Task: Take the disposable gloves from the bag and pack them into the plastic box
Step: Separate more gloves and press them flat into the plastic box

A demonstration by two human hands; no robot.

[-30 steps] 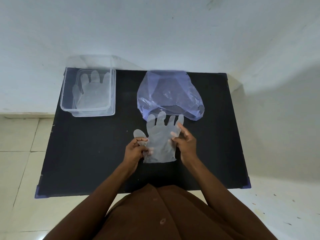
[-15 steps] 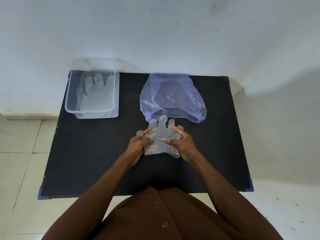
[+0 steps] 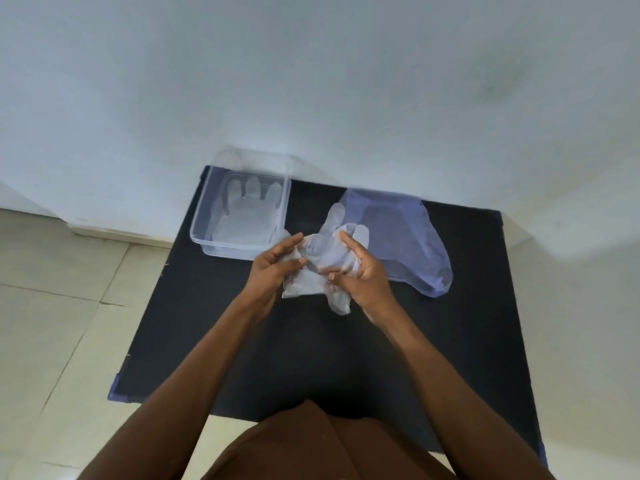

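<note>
A clear disposable glove (image 3: 320, 261) is bunched between my two hands, raised off the black table. My left hand (image 3: 277, 268) pinches its left side; my right hand (image 3: 360, 271) grips its right side. The glove's fingers stick up past my hands. The clear plastic box (image 3: 207, 233) stands at the table's far left with a flat glove (image 3: 242, 216) lying in it. The pale blue plastic bag (image 3: 405, 237) lies slumped at the far right, just behind my right hand; I cannot tell what it holds.
The black table (image 3: 450, 341) sits against a white wall, with tiled floor to the left. The box's clear lid (image 3: 256, 161) leans on the wall behind the box.
The glove lay flat on the table a second ago; both hands have gathered it up and lifted it toward the left. The view has swung to the left.
</note>
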